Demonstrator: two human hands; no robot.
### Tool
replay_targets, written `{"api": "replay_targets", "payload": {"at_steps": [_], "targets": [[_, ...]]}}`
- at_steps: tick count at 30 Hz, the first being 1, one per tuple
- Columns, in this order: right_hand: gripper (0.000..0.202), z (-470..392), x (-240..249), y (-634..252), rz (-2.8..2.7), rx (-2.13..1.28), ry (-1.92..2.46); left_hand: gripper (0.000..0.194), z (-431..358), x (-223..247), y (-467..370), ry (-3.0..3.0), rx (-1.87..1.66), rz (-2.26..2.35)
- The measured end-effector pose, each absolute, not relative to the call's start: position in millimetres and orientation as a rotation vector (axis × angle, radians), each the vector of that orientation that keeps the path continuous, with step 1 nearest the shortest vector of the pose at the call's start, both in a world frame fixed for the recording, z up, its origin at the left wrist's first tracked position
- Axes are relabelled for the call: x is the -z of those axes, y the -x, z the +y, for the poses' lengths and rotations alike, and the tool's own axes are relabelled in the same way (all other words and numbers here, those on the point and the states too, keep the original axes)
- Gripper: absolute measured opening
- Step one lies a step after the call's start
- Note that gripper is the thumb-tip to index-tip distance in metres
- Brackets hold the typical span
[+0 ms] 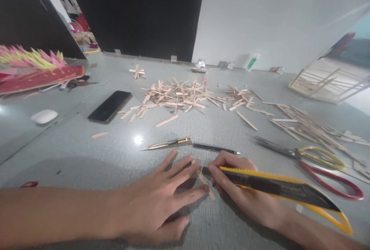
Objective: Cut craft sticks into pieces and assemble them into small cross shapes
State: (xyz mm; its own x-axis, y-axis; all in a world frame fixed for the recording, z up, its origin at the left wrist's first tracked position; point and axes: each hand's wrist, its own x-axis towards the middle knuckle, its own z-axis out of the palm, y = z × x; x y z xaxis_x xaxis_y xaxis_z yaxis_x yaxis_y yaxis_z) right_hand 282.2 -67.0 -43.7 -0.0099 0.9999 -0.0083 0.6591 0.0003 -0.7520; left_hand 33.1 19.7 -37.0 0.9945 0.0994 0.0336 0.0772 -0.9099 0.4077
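Note:
My left hand (164,188) lies on the grey tabletop with its fingers spread. Its fingertips press on a short wooden stick (204,179) that bears small dark marks. In my right hand (243,188) is a long yellow-and-black utility knife (277,185), pinched near its front end. The dark front end of the knife is close to the stick's right side; whether it touches the wood I cannot tell. Just beyond my fingers lie a slim gold-and-dark pen-like tool (170,142) and a black pen (215,148).
Scissors (295,152) with yellow and red handles lie at right. Beyond are a pile of cut sticks (179,93), longer strips (309,124) and a star-shaped stick piece (137,72). Leftward are a phone (110,106), a white case (44,116) and a red paper-trimmed object (43,78).

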Motion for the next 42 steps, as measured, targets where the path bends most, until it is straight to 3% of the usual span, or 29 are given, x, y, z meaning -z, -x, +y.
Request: {"api": "replay_targets", "payload": {"at_steps": [19,33,42], "targets": [[0.038,-66,42,-281,-1.749,-0.814,1.685,0.065,18,39,-32,-2.783,-0.025,0.110],[0.031,-70,52,-275,-1.865,-0.515,1.624,0.062,15,37,-38,-2.830,-0.044,0.102],[0.037,-65,48,-274,-1.944,-0.555,1.575,0.055,10,36,-39,-2.874,-0.009,0.147]]}}
